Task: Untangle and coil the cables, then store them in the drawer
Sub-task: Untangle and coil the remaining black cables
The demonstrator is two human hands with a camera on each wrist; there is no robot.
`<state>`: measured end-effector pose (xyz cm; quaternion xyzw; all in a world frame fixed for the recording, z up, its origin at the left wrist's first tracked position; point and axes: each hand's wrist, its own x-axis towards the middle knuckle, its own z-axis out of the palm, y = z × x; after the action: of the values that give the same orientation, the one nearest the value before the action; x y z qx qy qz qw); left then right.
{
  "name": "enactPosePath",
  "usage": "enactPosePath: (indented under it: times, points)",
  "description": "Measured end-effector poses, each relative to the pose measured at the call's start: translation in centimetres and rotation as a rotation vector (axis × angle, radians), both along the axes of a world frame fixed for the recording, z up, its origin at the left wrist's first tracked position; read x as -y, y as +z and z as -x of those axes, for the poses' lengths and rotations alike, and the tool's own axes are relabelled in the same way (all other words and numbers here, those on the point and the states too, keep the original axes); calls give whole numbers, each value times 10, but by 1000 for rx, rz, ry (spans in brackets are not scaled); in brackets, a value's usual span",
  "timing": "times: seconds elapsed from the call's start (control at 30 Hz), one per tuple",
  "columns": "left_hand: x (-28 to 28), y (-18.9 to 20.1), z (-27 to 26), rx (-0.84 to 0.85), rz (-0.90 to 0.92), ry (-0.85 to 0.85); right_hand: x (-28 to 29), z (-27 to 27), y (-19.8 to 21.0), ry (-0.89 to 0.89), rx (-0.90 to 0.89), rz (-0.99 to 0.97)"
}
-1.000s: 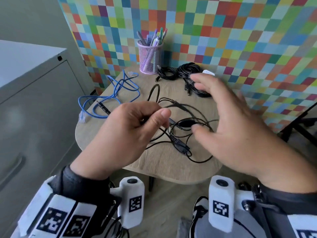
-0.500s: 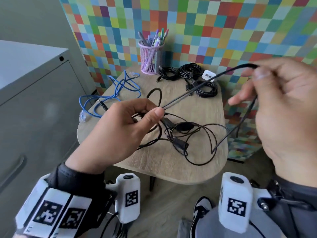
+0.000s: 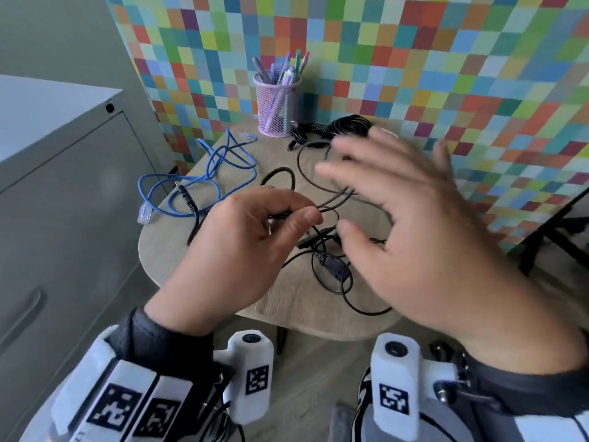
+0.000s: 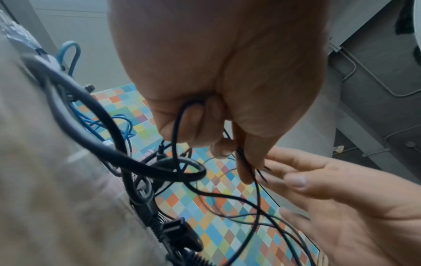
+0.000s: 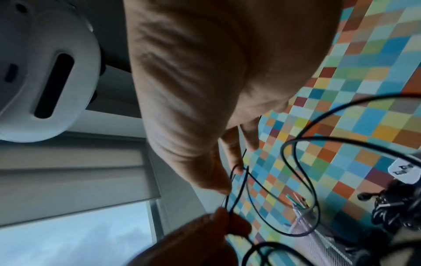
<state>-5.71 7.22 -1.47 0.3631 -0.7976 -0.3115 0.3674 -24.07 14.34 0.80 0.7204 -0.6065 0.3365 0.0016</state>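
A tangle of thin black cables (image 3: 331, 269) with inline plugs lies on the small wooden table (image 3: 178, 250). My left hand (image 3: 306, 215) pinches one thin black strand (image 4: 175, 126) between thumb and fingers just above the tangle, and loops hang from it. My right hand (image 3: 366, 202) hovers blurred over the right of the tangle, fingers spread and straight, holding nothing. In the left wrist view the right hand (image 4: 318, 189) lies open beside the hanging strands. A loose blue network cable (image 3: 197, 186) lies at the table's left.
Coiled black cables (image 3: 347, 126) and a purple mesh pen cup (image 3: 277, 103) stand at the table's back edge by the checkered wall. A grey metal drawer cabinet (image 3: 63, 218) stands to the left. A dark stand leg (image 3: 548, 237) is at right.
Half a second ago my right hand held a length of black cable pulled up to the right. It has let go and swung back, open, over the tangle. My left hand keeps its pinch.
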Motion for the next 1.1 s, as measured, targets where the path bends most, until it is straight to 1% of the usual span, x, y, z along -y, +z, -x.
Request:
enactPosePath:
  times: [0.1, 0.17, 0.3, 0.47, 0.57, 0.67, 0.77, 0.83, 0.97, 1.1]
  points:
    - [-2, 2, -1, -14, 9, -1, 7, -9, -13, -23, -64, 18]
    - [-1, 4, -4, 0, 4, 6, 10, -6, -14, -39, -39, 40]
    - [4, 8, -12, 15, -42, -23, 4, 7, -1, -46, 177, 149]
    - [4, 9, -12, 20, -6, 2, 3, 12, 4, -83, 332, 298]
    - [5, 8, -15, -6, -52, -9, 5, 16, 6, -128, 369, 304]
    - [7, 8, -19, -29, -65, -10, 5, 27, 9, -166, 468, 326]
    - [16, 6, -22, -60, -17, 108, 2, 43, 11, -180, 546, 300]
    - [23, 3, -26, -139, -16, 197, 1, 52, 11, -204, 584, 272]
    - [36, -2, -34, -463, -57, 310, 4, 59, 6, -294, 510, 288]
    - [35, 4, -32, -621, -61, 359, 5, 59, -1, -336, 456, 189]
